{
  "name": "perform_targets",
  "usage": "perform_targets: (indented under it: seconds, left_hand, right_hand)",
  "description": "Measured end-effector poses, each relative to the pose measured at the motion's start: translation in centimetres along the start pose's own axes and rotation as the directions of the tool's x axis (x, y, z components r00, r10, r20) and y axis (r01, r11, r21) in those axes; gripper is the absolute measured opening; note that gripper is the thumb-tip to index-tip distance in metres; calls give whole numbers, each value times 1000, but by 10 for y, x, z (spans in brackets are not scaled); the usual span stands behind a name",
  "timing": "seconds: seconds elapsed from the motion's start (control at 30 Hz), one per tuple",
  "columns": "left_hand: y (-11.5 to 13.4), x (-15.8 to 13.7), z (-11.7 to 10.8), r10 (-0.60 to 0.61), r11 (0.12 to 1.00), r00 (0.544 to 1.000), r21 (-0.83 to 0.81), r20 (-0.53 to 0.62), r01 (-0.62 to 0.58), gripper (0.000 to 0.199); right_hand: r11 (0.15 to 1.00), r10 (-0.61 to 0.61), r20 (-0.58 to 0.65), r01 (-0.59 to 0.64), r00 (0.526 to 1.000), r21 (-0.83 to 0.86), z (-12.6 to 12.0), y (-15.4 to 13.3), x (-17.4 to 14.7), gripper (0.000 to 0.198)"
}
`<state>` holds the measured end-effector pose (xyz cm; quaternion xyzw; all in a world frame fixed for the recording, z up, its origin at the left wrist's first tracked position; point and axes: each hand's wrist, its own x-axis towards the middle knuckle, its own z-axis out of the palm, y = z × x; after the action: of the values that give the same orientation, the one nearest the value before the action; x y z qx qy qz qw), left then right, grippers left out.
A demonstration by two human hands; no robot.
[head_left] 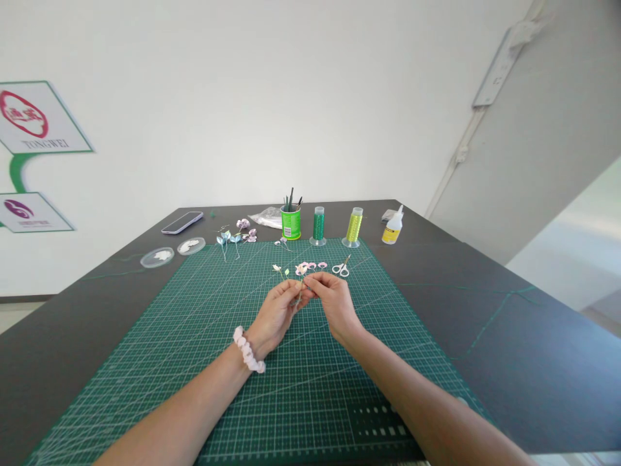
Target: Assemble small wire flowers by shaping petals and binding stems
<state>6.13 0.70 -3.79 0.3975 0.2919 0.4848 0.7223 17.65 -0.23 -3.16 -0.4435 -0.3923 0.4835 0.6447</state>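
Observation:
My left hand (281, 304), with a pale scrunchie (248, 349) round its wrist, pinches the thin stem of a small pale flower (301, 269). Close against it, my right hand (330, 299) is closed in a pinch at the same stem; whatever fine strand lies between its fingertips is too small to make out. Just beyond my fingers, pink petal pieces (322, 265) on thin stems lie on the green cutting mat (218, 336). A cream bud (276, 268) and a small green leaf (286, 272) are left of them. White-handled scissors (341, 267) rest to the right.
Behind stand a green tin of tools (291, 223), a green thread spool (318, 226), a yellow-green spool (354, 228) and a glue bottle (392, 226). Left are blue leaves (228, 239), purple flowers (246, 230), two shallow dishes (157, 257) and a phone (182, 222).

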Motion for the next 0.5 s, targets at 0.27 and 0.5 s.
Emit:
perform_targets:
  seconds: [0.27,0.5]
  left_hand:
    - [-1,0,0,-13,999,1000,-33,12,13,18]
    - [-2,0,-2,-7,1000,1000,-24,27,8,18]
  right_hand:
    - [1000,16,2,-16,1000,6,0,0,0,11]
    - [1000,-1,14,1,1000,1,0,2,1,12]
